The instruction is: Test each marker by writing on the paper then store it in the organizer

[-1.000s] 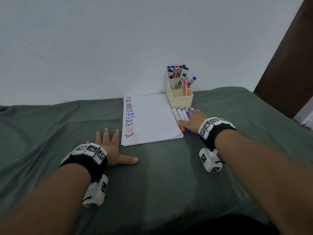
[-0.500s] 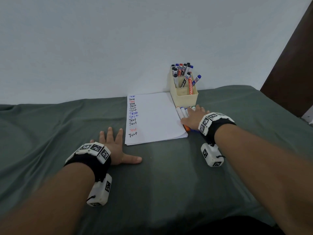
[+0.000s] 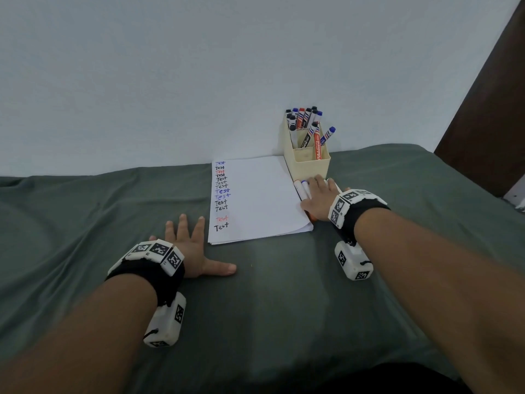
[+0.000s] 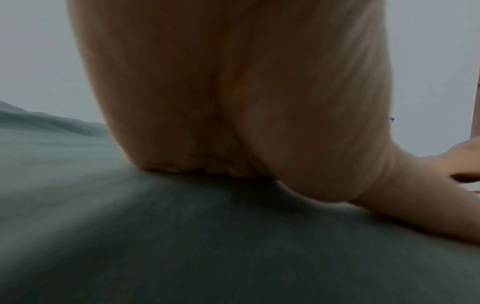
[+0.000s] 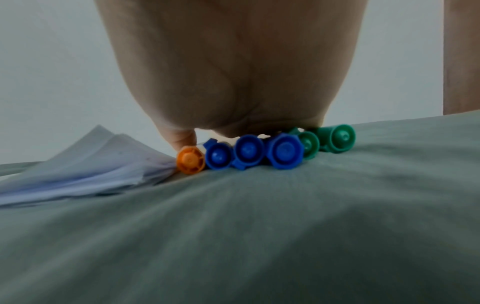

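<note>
My right hand (image 3: 318,199) flat over loose markers (image 5: 249,152) at the paper's (image 3: 255,200) three o'clock edge, fingers straight, organizer (image 3: 308,155) at twelve o'clock, my left hand (image 3: 190,248) splayed on green cloth (image 3: 284,308)

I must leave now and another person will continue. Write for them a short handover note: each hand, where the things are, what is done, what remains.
Left hand: flat and open on the green cloth, holding nothing, just left of the paper.
Right hand: lies over the row of loose markers between the paper and the organizer; whether it grips one cannot be told.
Done: a column of "Test" lines in black, blue and red on the paper's left edge; many markers already stand in the organizer.
Left: six loose markers by their end caps in the right wrist view (one orange, three blue, two green). Test each one, then store it.
</note>
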The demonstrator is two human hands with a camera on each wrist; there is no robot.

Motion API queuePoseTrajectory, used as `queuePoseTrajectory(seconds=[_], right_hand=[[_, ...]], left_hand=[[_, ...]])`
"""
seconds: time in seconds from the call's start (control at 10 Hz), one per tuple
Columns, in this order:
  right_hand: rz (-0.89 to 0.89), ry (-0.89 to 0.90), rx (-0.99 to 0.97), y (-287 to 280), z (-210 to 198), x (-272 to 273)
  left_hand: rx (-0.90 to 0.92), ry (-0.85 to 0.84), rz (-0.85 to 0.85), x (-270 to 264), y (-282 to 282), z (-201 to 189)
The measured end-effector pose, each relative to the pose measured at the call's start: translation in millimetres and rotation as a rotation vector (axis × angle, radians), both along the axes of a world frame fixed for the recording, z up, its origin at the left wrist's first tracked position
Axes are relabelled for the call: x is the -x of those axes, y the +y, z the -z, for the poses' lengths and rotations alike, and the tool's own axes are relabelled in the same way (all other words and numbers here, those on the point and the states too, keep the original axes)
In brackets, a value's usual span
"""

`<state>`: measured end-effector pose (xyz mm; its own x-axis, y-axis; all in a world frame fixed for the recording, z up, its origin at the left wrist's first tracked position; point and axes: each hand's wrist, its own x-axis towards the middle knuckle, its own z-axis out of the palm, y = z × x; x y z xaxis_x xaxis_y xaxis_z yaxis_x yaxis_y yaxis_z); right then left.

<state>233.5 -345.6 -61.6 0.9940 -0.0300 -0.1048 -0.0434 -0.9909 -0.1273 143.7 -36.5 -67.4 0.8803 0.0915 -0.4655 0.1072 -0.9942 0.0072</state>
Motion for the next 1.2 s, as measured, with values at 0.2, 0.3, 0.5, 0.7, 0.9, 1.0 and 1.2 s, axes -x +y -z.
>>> queuePoseTrajectory(seconds=[0.2, 0.3, 0.5, 0.7, 0.9, 1.0, 1.2], right_hand=[[0.027, 0.027, 0.018, 2, -16, 4], [-0.08, 0.031, 0.092, 2, -15, 7], [-0.063, 0.105, 0.124, -1, -3, 4], [0.007, 0.07, 0.029, 3, -8, 6], [-0.056, 0.046, -0.009, -3, -15, 6], [-0.031, 0.036, -0.089, -8, -17, 11], [-0.072, 0.06, -0.161, -21, -20, 52]], left_hand=[[-0.007, 0.004, -0.003, -1, 0, 0], [-0.006, 0.008, -0.002, -1, 0, 1], [-0.011, 0.006, -0.002, 0, 0, 0], [-0.009, 0.005, 0.004, 0, 0, 0], [-0.008, 0.008, 0.006, -1, 0, 0], [-0.012, -0.001, 0.003, -2, 1, 1], [-0.028, -0.006, 0.01, 1, -2, -3]])
